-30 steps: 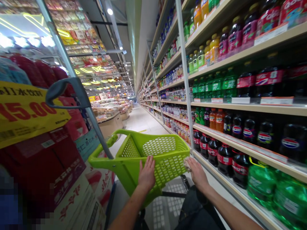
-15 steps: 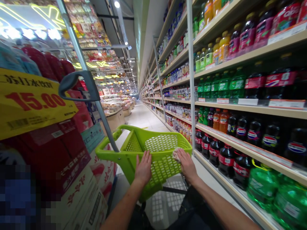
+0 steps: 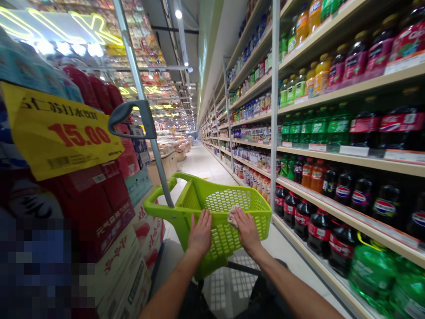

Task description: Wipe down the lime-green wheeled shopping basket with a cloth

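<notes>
Right in front of me stands a lime-green shopping cart (image 3: 215, 248) with a perforated plastic basket. A tall metal pole with a grey handle (image 3: 133, 118) rises from its left end. My left hand (image 3: 201, 230) lies on the near rim of the basket, fingers stretched out and holding nothing. Under the fingers of my right hand (image 3: 246, 228) is a crumpled pale cloth (image 3: 233, 216), pressed against the same rim farther right. The palm side of both hands is hidden.
Long shelves (image 3: 352, 155) of bottled drinks run along the right side. Stacked drink cartons (image 3: 116, 266) stand close on the left, under a yellow price sign (image 3: 66, 133). A pale tiled aisle (image 3: 199, 159) stretches ahead between the shelves and display counters.
My right hand has slid the cloth leftward along the basket rim, closer to my left hand. The left hand stays on the rim. The whole view has shifted slightly.
</notes>
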A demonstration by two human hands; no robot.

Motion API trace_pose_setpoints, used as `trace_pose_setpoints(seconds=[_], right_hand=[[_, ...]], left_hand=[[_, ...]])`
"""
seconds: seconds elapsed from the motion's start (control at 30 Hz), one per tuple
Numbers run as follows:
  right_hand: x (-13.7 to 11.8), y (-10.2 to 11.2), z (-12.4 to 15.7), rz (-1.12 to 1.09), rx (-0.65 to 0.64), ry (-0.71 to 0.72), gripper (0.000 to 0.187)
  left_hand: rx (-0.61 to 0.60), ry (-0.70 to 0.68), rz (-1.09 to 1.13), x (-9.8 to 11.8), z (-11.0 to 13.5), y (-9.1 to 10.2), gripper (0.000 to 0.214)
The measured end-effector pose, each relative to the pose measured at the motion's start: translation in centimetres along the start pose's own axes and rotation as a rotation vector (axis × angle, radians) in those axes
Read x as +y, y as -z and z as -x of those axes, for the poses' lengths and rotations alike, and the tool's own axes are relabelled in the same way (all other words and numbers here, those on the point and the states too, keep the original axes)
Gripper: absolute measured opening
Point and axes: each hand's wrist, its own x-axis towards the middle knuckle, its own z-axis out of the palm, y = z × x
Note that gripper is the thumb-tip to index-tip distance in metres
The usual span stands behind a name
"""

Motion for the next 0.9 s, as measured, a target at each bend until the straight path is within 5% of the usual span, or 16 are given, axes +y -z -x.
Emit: trace_pose_setpoints(seconds=[0.17, 0.37, 0.57, 0.77, 0.9], right_hand=[[-1.5, -1.5, 3.2, 0.000, -0.176, 0.044, 0.054], [-2.2, -0.5, -0.7, 0.021, -0.032, 0.024, 0.055], [-2.1, -1.9, 2.2, -0.002, -0.176, 0.104, 0.054], [-3.9, -0.8, -2.3, -0.031, -0.004, 0.070, 0.052], [-4.8, -1.5, -0.9, -0.054, -0.203, 0.127, 0.050]], left_hand=[[-0.013, -0.013, -0.028, -0.7, 1.0, -0.1, 0.061], [-0.016, 0.005, -0.049, -1.9, 2.2, -0.3, 0.062], [-0.058, 0.037, -0.024, -2.5, 3.5, -1.1, 0.060], [-0.063, 0.034, -0.010, -2.5, 4.4, -1.3, 0.060], [-0.064, 0.066, 0.015, -2.9, 5.1, -1.2, 0.060]])
